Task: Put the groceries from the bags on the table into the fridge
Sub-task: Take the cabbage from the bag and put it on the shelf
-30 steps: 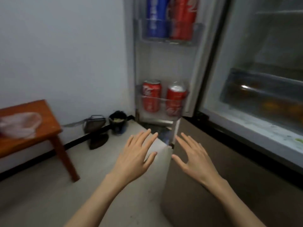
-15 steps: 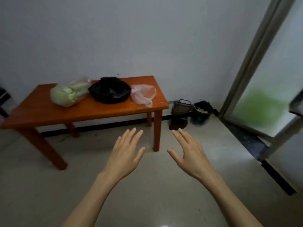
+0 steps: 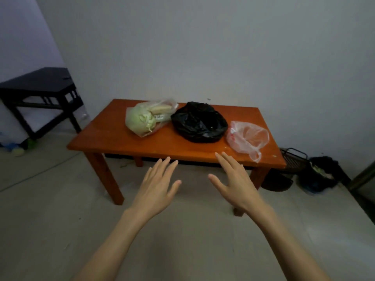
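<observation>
Both my hands empty, fingers straight: left hand (image 3: 156,189), right hand (image 3: 236,183), short of the wooden table (image 3: 113,138). Three bags ahead on it; pink bag (image 3: 246,138) just beyond my right fingertips, black bag (image 3: 199,122) centre, cabbage bag (image 3: 146,117) far left.

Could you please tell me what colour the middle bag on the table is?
Black; the middle bag shows best in the head view.

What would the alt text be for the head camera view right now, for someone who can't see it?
Two bare, open hands, the left hand and right hand, reach toward an orange wooden table holding three bags: a clear bag of cabbage, a black bag and a pink bag. A black side table stands to the left against the wall.
</observation>
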Action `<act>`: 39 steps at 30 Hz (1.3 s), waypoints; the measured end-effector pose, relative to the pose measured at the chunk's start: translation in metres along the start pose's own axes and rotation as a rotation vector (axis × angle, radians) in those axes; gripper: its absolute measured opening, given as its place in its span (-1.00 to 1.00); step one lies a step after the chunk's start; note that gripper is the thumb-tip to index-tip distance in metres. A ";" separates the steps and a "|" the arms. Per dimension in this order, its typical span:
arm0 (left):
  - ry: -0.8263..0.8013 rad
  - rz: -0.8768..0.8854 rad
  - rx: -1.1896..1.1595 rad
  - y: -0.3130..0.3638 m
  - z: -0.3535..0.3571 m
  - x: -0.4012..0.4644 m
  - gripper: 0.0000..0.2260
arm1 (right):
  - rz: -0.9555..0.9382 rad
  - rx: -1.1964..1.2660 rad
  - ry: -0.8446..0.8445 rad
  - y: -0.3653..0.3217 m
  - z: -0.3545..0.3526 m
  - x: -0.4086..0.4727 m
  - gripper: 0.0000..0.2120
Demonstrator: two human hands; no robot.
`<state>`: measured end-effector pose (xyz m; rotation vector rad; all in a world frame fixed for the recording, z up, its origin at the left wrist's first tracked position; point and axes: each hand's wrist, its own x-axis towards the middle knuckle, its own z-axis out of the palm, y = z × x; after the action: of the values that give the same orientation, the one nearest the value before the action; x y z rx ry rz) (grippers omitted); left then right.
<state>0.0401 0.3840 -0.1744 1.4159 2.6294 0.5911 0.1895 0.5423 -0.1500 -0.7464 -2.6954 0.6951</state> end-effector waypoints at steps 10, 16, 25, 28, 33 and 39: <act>0.087 -0.072 -0.043 -0.105 -0.037 0.133 -0.51 | -0.131 0.034 -0.071 -0.038 0.047 0.190 -0.39; 0.140 -0.028 -0.059 -0.172 -0.041 0.213 -0.57 | -0.089 0.053 -0.119 -0.045 0.087 0.279 -0.40; -0.004 0.152 0.005 -0.281 -0.041 0.349 -0.61 | 0.085 0.084 -0.074 -0.062 0.166 0.407 -0.40; -0.012 0.227 -0.004 -0.302 -0.037 0.382 -0.64 | 0.144 0.081 -0.081 -0.064 0.189 0.432 -0.39; -0.077 0.344 -0.049 -0.301 -0.016 0.418 -0.70 | 0.254 0.142 -0.064 -0.056 0.216 0.454 -0.43; -0.097 0.229 0.260 -0.349 -0.011 0.424 -0.93 | 0.233 0.240 0.054 -0.056 0.233 0.487 -0.54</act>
<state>-0.4749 0.5568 -0.2558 1.7849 2.5595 0.1953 -0.3245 0.6742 -0.2628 -1.0070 -2.4417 1.0158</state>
